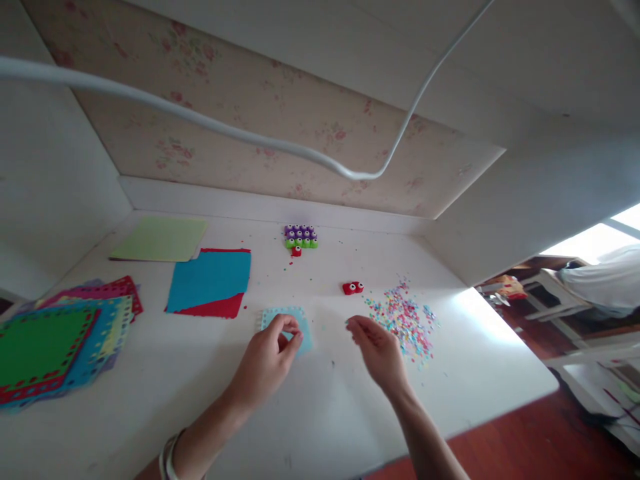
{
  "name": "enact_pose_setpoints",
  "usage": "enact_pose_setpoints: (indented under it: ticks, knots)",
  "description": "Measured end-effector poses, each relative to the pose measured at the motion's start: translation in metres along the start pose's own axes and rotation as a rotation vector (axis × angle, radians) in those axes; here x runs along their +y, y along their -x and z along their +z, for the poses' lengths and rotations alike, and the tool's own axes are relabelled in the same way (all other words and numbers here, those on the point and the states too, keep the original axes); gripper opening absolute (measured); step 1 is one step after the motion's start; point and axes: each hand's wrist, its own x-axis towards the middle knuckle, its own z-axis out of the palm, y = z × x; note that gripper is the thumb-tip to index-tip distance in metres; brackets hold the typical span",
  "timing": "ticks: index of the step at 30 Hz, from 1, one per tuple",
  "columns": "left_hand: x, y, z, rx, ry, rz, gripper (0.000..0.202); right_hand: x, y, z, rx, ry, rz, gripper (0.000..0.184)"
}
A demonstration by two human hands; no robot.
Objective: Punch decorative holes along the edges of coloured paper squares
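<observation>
A light blue sheet (306, 341) with small holes punched along its edges lies on the white table. Above it is my left hand (267, 360), thumb and fingers curled together; anything between them is too small to make out. My right hand (379, 353) hovers to the right of the sheet, its fingertips pinched together. Whether a tiny piece sits in that pinch I cannot tell. Just right of this hand spreads a pile of multicoloured paper bits (407, 320). Beyond it lies a pair of red blocks with googly eyes (353, 287).
Purple, green and red eye-topped blocks (301, 236) stand near the back. Blue and red sheets (210, 280), pale green sheets (160, 239) and a stack of hole-edged coloured sheets (45, 347) lie on the left. A white cable (280, 143) hangs across the view.
</observation>
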Motion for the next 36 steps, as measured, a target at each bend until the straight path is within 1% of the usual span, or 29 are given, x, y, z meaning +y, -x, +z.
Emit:
enact_pose_setpoints:
  ticks: [1,3,4,5,7,9,11,14,17,19,21,23,25,26,28,30,32,34,36]
  knots:
    - [-0.001,-0.001,-0.001,0.015,-0.019,0.008,0.015,0.010,-0.011,-0.017,0.071,0.086,0.005,0.034]
    - [-0.004,-0.003,-0.004,0.053,-0.090,0.023,0.014,0.029,-0.034,-0.050,0.148,0.281,0.032,0.039]
    - [-0.006,-0.004,-0.005,0.075,-0.152,0.034,0.012,0.038,-0.045,-0.065,0.143,0.383,0.052,0.041]
    - [-0.008,-0.006,-0.007,0.096,-0.230,0.052,0.011,0.046,-0.055,-0.077,0.147,0.423,0.065,0.041]
    - [-0.014,-0.009,-0.012,0.136,-0.408,0.110,0.011,0.059,-0.070,-0.095,0.134,0.468,0.075,0.038]
    - [-0.020,-0.012,-0.017,0.172,-0.565,0.171,0.015,0.068,-0.079,-0.104,0.118,0.480,0.080,0.034]
    - [-0.024,-0.013,-0.021,0.202,-0.692,0.189,0.022,0.074,-0.083,-0.110,0.109,0.489,0.085,0.032]
    - [-0.026,-0.011,-0.022,0.199,-0.839,0.148,0.041,0.077,-0.085,-0.117,0.126,0.501,0.084,0.031]
    - [-0.025,-0.008,-0.021,0.168,-0.896,0.117,0.048,0.067,-0.086,-0.116,0.182,0.519,0.077,0.033]
    - [-0.025,-0.008,-0.020,0.155,-0.879,0.104,0.048,0.051,-0.086,-0.105,0.206,0.516,0.052,0.035]
    - [-0.027,-0.009,-0.021,0.139,-0.833,0.090,0.049,0.027,-0.086,-0.082,0.176,0.484,-0.017,0.035]
    - [-0.030,-0.011,-0.022,0.127,-0.766,0.080,0.053,-0.003,-0.087,-0.049,0.066,0.428,-0.146,0.034]
    - [-0.033,-0.013,-0.023,0.126,-0.672,0.072,0.059,-0.031,-0.094,-0.010,-0.089,0.378,-0.253,0.033]
    - [-0.035,-0.013,-0.023,0.134,-0.614,0.069,0.062,-0.042,-0.100,0.010,-0.176,0.378,-0.290,0.034]
    - [-0.039,-0.015,-0.023,0.158,-0.500,0.071,0.068,-0.060,-0.119,0.046,-0.258,0.383,-0.324,0.031]
    - [-0.043,-0.016,-0.023,0.190,-0.429,0.069,0.070,-0.069,-0.141,0.076,-0.287,0.407,-0.332,0.036]
    - [-0.046,-0.019,-0.025,0.197,-0.413,0.046,0.069,-0.072,-0.162,0.096,-0.291,0.440,-0.336,0.040]
    - [-0.046,-0.020,-0.027,0.163,-0.418,0.002,0.067,-0.071,-0.176,0.108,-0.302,0.468,-0.333,0.037]
    - [-0.044,-0.022,-0.030,0.118,-0.417,-0.030,0.065,-0.068,-0.182,0.114,-0.318,0.483,-0.326,0.029]
